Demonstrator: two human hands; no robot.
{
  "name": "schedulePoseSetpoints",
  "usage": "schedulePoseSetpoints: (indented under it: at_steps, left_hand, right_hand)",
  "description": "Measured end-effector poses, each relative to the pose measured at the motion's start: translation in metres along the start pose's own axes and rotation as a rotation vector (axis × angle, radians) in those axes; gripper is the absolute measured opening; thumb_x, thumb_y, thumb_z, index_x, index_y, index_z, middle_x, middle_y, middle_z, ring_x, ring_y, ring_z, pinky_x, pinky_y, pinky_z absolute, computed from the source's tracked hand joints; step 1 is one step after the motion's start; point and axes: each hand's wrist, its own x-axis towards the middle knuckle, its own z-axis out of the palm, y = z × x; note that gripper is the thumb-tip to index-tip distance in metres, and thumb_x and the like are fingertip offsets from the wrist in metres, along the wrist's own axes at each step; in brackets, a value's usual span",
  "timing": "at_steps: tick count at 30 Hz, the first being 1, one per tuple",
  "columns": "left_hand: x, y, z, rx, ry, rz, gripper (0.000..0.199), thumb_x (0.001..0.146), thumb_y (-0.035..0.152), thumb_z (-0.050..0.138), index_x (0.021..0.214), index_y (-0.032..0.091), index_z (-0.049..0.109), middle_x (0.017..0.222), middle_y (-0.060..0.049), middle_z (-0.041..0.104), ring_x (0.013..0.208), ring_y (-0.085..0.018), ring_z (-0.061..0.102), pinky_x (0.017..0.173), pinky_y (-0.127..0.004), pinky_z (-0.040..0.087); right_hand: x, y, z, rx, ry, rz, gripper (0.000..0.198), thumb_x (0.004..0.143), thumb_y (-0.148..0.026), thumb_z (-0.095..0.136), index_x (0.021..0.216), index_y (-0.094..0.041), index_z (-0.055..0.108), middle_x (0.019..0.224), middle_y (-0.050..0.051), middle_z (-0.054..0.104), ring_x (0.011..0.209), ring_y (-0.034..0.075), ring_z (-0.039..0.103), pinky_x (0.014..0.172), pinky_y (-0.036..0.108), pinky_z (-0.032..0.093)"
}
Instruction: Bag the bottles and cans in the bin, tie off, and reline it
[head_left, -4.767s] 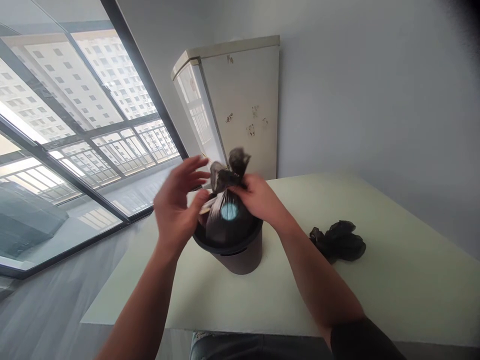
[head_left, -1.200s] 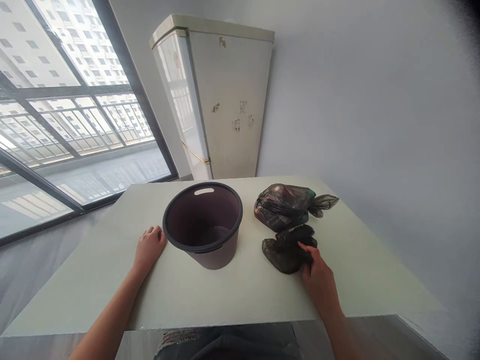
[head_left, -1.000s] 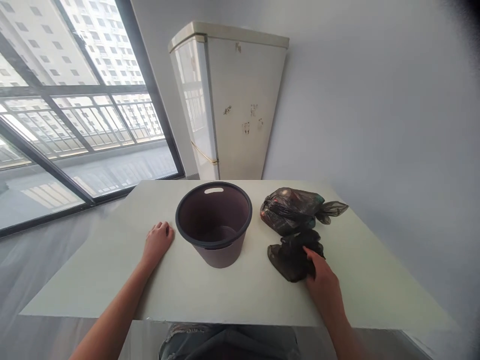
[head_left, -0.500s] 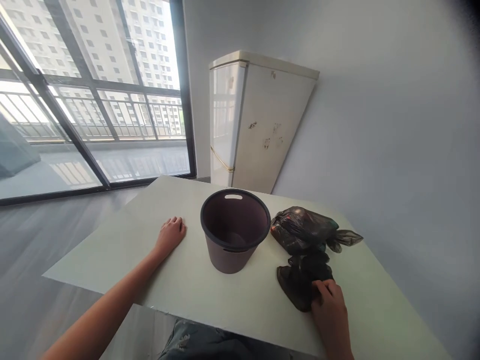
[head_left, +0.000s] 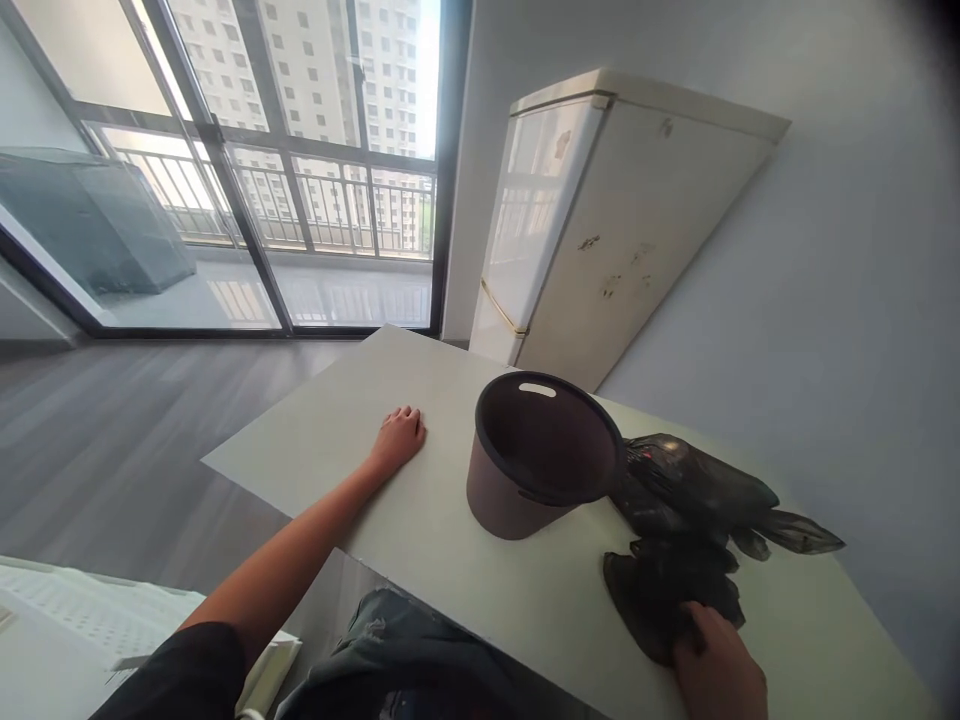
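My left hand rests on the pale tabletop, its fingers curled in with nothing seen in them. To its right stands an upright dark purple trash bin with a black rim and slot handles; no contents show inside. At the lower right my right hand pinches a crumpled black plastic bag lying on the table. Some of its fingertips are hidden by the bag. Just behind lies a filled, knotted black garbage bag, beside the bin, with coloured contents faintly showing through.
A white refrigerator stands beyond the table against the wall. At the left are sliding glass doors onto a railed balcony. White perforated furniture sits at the lower left, near my arm. My legs are under the table's near edge.
The view has swung left, so everything sits farther right in the picture. My right hand stays at the crumpled bag, and my left hand keeps its place on the table.
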Motion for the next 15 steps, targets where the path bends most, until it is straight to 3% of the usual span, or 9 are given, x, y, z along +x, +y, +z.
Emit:
schedulePoseSetpoints:
  at_steps: [6, 11, 15]
  left_hand:
    - [-0.001, 0.001, 0.001, -0.018, -0.007, -0.015, 0.023, 0.103, 0.023, 0.044, 0.101, 0.016, 0.066, 0.106, -0.013, 0.065, 0.108, -0.027, 0.061, 0.098, -0.039, 0.044]
    - [-0.002, 0.001, -0.001, -0.021, -0.007, -0.011, 0.025, 0.103, 0.024, 0.044, 0.102, 0.015, 0.067, 0.106, -0.014, 0.066, 0.107, -0.027, 0.061, 0.097, -0.04, 0.044]
    - [-0.003, 0.0, -0.003, -0.025, 0.001, 0.002, 0.025, 0.103, 0.024, 0.044, 0.102, 0.014, 0.067, 0.107, -0.015, 0.066, 0.108, -0.028, 0.061, 0.097, -0.04, 0.044]
  right_hand:
    - [0.001, -0.001, -0.004, 0.011, -0.048, 0.005, 0.041, 0.078, -0.033, 0.043, 0.106, -0.018, 0.069, 0.115, 0.016, 0.074, 0.101, 0.035, 0.072, 0.078, 0.042, 0.053]
    - [0.003, -0.004, -0.004, 0.076, -0.033, 0.006, 0.041, 0.077, -0.034, 0.045, 0.105, -0.017, 0.07, 0.118, 0.018, 0.074, 0.101, 0.035, 0.072, 0.084, 0.043, 0.054]
    - [0.005, -0.012, -0.005, 0.153, -0.036, 0.072, 0.045, 0.077, -0.04, 0.048, 0.111, -0.018, 0.068, 0.112, 0.017, 0.076, 0.097, 0.035, 0.073, 0.082, 0.044, 0.055]
